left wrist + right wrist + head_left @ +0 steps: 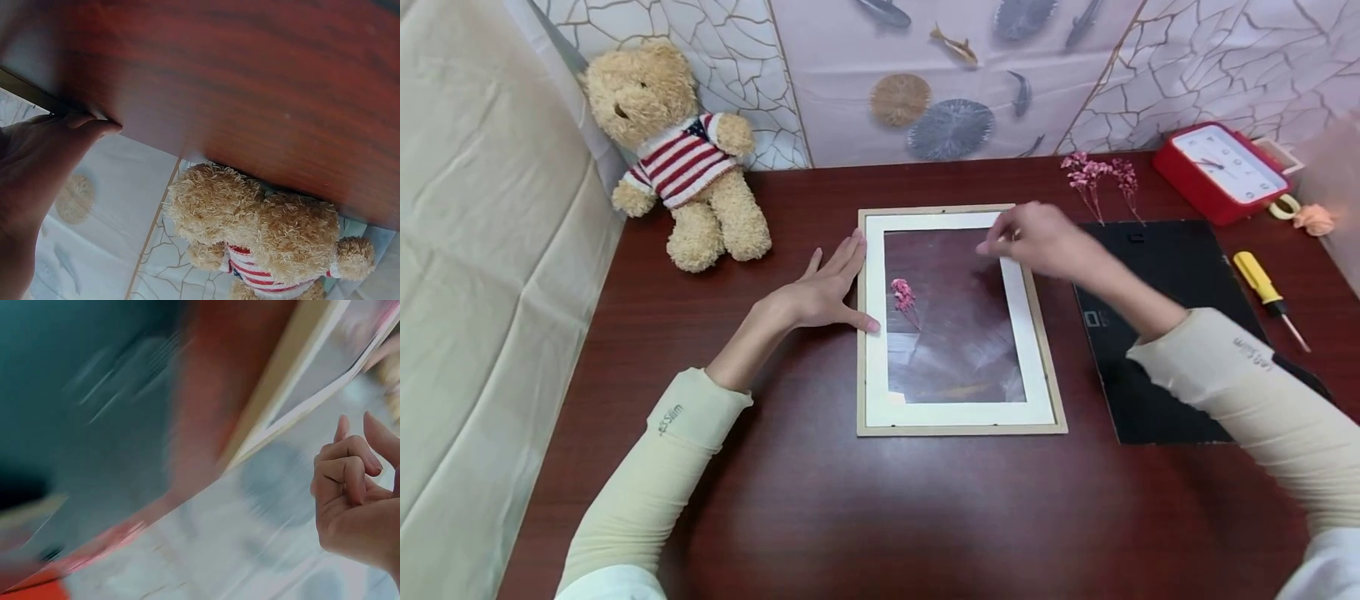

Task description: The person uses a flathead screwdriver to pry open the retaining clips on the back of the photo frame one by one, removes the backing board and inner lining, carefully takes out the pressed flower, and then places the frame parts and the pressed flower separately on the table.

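Observation:
A light wood picture frame (962,431) with a white mat (955,415) and a clear pane lies on the table in the head view. A small pink dried flower sprig (904,295) lies on the pane's left part. My left hand (822,292) rests at the frame's left side with its fingers spread, the thumb reaching over the rim. Above the frame's upper right part hovers my right hand (1037,240). In the right wrist view its last fingers (344,475) are loosely curled, thumb and forefinger stand apart, and nothing shows between them.
A black backing board (1150,392) lies right of the frame, with more pink flower sprigs (1097,179) beyond it. A yellow-handled screwdriver (1258,279) and a red clock (1221,171) are farther right. A teddy bear (681,158) sits at the back left.

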{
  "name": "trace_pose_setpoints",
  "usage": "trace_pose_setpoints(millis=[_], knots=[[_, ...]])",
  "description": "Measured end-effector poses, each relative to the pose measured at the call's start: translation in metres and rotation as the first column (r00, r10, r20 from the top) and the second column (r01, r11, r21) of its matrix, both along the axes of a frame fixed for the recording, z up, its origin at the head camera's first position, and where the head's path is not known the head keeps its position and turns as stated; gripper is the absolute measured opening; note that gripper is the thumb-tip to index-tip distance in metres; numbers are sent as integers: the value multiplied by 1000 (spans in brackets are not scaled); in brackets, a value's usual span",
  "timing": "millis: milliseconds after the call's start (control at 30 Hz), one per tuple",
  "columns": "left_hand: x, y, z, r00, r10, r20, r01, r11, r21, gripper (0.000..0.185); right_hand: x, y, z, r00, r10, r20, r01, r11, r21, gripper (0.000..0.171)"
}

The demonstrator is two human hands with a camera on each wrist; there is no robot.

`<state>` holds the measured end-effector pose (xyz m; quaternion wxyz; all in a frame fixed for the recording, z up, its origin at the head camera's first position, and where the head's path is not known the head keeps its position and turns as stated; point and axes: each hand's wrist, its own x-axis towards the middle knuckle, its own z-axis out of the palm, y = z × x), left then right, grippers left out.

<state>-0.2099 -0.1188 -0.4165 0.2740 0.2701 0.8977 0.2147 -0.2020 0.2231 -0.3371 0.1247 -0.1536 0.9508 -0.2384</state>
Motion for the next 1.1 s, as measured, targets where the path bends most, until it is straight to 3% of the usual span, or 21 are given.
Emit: trace_pose_setpoints(millis=[233,400,700,933,967,1100], knots=[[1,2,3,1000,12,1,-12,1000,-21,139,38,-65,-17,987,140,78,-142,990,20,22],[1,4,4,1000,11,-2,-11,999,-40,140,52,-86,-27,989,114,90,-122,988,96,19],[2,4,5,1000,15,-5,-15,999,-48,140,49,-98,-33,991,101,87,-116,976,185,20],[1,4,4,1000,8,-9,-8,999,-44,140,40,-93,-41,983,104,151,-120,988,102,17],[1,4,4,1000,8,-8,-8,999,-43,140,42,-93,-33,979,102,176,-117,990,79,18],[2,3,4,1000,10,-4,-10,999,-37,140,32,-81,-30,966,101,239,-87,994,-65,17]])
